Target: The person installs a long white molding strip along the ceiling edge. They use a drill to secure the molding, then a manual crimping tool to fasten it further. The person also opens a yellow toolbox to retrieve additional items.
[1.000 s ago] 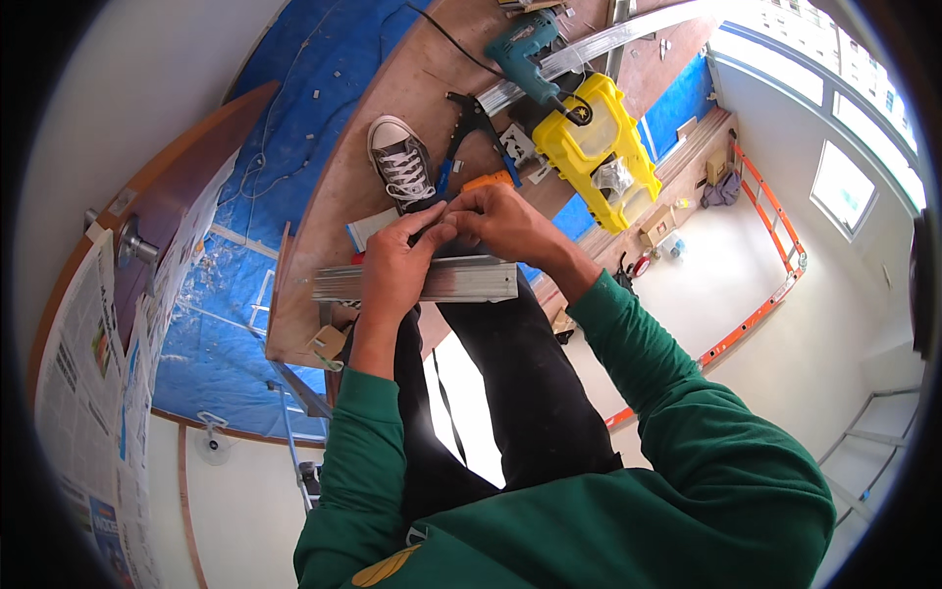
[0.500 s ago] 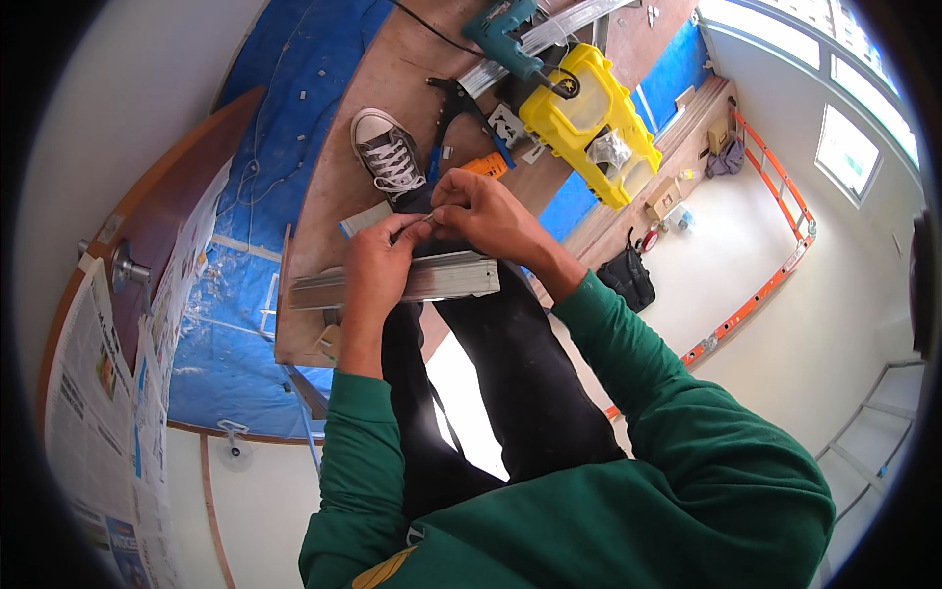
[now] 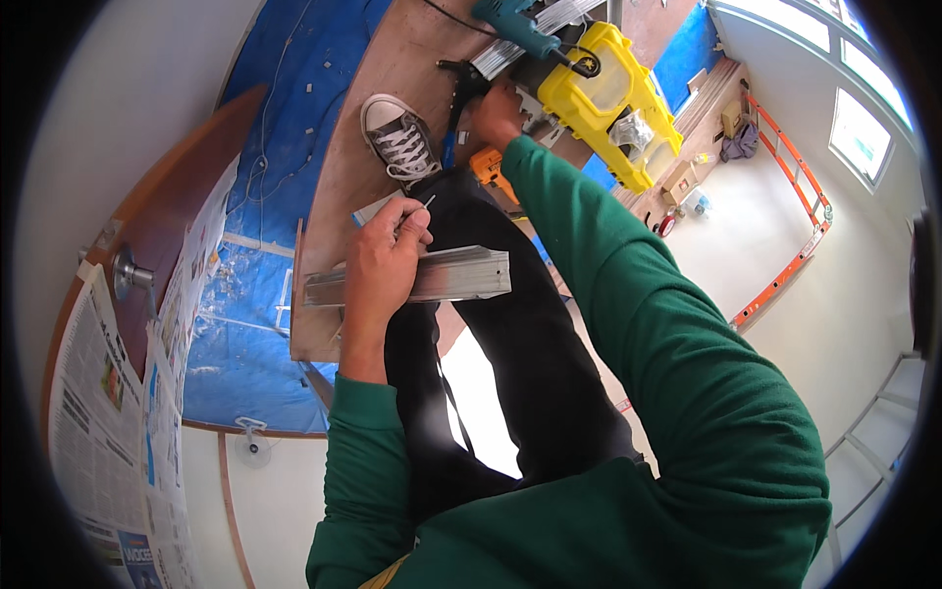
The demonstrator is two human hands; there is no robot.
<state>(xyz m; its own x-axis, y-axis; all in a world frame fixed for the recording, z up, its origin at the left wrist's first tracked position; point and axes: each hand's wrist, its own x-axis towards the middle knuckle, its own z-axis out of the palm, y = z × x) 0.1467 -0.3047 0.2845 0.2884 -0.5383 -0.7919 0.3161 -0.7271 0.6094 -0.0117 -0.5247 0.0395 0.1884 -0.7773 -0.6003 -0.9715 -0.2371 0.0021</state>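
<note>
My left hand (image 3: 386, 250) pinches a thin metal pin (image 3: 428, 202) above a silver metal channel (image 3: 456, 275) lying across my legs. My right hand (image 3: 496, 113) is stretched out to a black, blue-handled hand tool (image 3: 459, 93); its fingertips are largely hidden, so its grip is unclear. An orange tool (image 3: 491, 167) lies just below it, near my sneakered foot (image 3: 397, 139). Beside the right hand is an open yellow organiser case (image 3: 599, 93) with a clear bag inside. A teal power drill (image 3: 515, 25) lies above on more metal strips.
I am on a curved plywood platform (image 3: 339, 196) above blue sheeting (image 3: 255, 373). A wooden door (image 3: 182, 182) with taped newspapers stands at left. An orange ladder (image 3: 814, 226), cardboard boxes (image 3: 677, 187) and a grey bag (image 3: 738, 144) are on the right, a metal frame (image 3: 878, 422) at lower right.
My right hand has left the left hand and moved up to the black tool. The left hand stays above the channel, with the pin now showing between its fingers.
</note>
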